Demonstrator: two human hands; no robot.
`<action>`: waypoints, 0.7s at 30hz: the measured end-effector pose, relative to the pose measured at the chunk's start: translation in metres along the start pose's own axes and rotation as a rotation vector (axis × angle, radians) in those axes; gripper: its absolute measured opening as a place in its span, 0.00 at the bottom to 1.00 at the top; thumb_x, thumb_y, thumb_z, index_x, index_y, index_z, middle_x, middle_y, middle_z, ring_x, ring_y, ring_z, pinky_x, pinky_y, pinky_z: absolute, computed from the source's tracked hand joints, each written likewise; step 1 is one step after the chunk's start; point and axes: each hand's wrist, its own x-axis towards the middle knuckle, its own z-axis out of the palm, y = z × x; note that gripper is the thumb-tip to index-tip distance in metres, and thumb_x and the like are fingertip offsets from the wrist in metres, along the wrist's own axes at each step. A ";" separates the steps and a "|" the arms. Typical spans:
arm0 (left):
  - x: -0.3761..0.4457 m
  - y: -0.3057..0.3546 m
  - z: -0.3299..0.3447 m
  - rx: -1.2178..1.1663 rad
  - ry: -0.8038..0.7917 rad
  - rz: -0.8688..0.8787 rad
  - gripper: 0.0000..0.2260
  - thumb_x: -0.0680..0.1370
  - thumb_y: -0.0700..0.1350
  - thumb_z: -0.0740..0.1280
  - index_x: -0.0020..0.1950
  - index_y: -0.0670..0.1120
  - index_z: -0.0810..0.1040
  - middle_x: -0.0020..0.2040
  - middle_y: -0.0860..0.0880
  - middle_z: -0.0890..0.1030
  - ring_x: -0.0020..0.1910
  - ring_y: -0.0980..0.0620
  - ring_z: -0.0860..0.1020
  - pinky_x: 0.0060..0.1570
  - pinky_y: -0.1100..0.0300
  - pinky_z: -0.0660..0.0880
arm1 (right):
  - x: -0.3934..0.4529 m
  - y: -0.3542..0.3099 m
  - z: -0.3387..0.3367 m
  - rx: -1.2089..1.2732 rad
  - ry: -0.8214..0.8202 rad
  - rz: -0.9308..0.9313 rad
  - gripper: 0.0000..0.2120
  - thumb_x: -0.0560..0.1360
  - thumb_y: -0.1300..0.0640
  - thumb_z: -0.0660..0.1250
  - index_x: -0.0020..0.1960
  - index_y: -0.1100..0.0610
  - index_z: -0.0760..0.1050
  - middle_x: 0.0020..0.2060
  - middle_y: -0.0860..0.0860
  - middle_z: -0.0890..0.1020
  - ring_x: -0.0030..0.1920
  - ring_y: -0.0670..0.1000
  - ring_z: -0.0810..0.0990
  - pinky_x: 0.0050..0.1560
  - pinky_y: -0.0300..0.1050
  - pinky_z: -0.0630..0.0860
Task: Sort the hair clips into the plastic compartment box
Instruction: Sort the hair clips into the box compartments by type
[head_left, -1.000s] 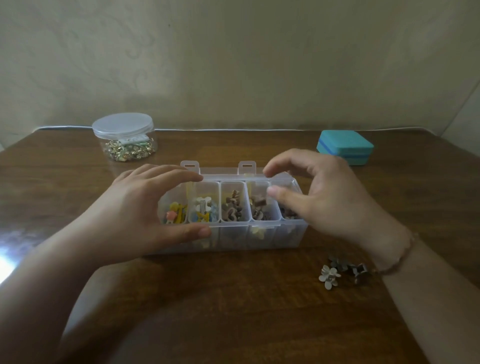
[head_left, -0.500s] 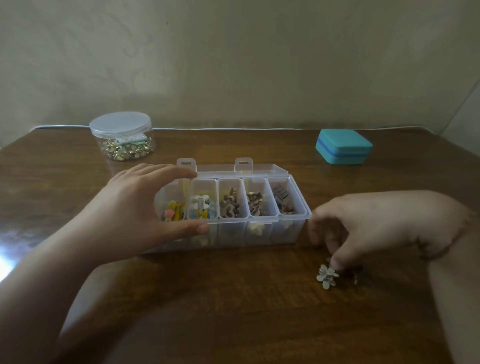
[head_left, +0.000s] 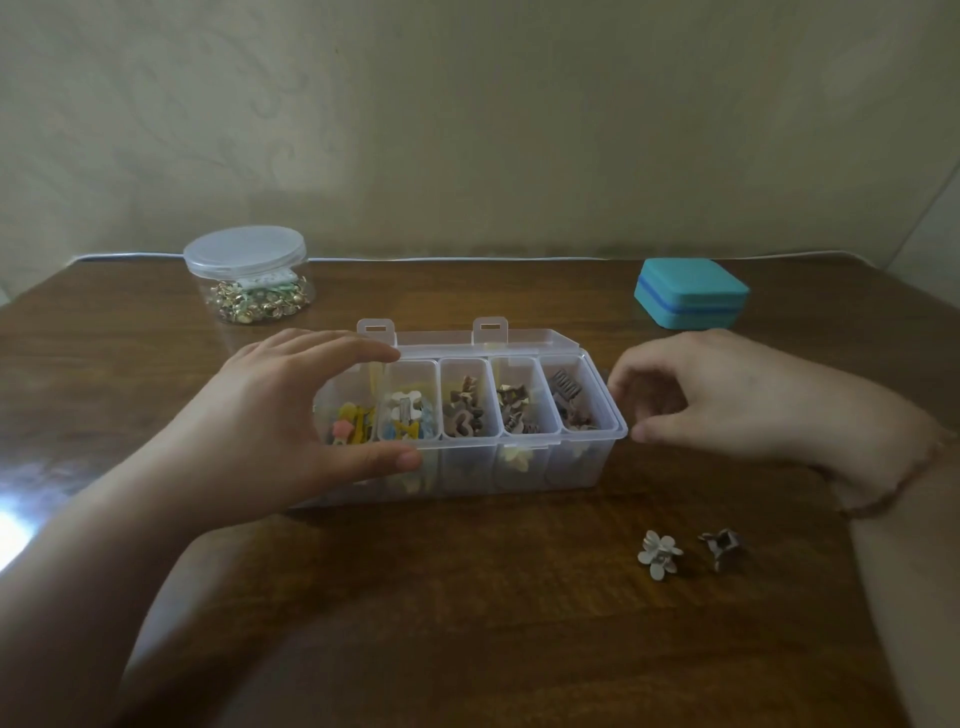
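A lidded clear jar (head_left: 248, 278) of gold pins stands at the table's (head_left: 467, 623) far left — a teal case (head_left: 690, 293) far right.

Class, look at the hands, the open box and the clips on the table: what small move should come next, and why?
Probably the right hand should drop back to pick up the white flower clip. It and the brown clip lie unsorted on the table, while the left hand steadies the open compartment box.

Single head view, looking forward and down, close over table (head_left: 467, 623)
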 end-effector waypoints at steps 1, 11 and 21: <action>0.000 -0.001 0.000 0.000 -0.001 0.001 0.42 0.59 0.81 0.58 0.68 0.62 0.72 0.63 0.64 0.72 0.67 0.53 0.70 0.65 0.47 0.69 | 0.004 0.000 0.002 -0.027 0.023 0.026 0.14 0.72 0.52 0.73 0.52 0.39 0.73 0.45 0.41 0.77 0.44 0.40 0.76 0.44 0.38 0.75; 0.000 -0.003 -0.001 -0.031 0.000 0.011 0.41 0.60 0.81 0.60 0.68 0.62 0.72 0.66 0.59 0.76 0.67 0.55 0.71 0.65 0.45 0.70 | 0.040 0.006 0.039 0.019 0.190 0.102 0.25 0.77 0.56 0.67 0.72 0.46 0.65 0.72 0.47 0.65 0.71 0.49 0.64 0.69 0.50 0.67; -0.002 -0.002 0.001 -0.127 0.043 0.025 0.39 0.61 0.76 0.65 0.69 0.61 0.71 0.63 0.63 0.74 0.66 0.56 0.71 0.65 0.47 0.71 | 0.015 -0.018 0.020 0.569 0.730 -0.319 0.09 0.73 0.62 0.72 0.47 0.49 0.80 0.43 0.43 0.83 0.45 0.42 0.82 0.47 0.33 0.78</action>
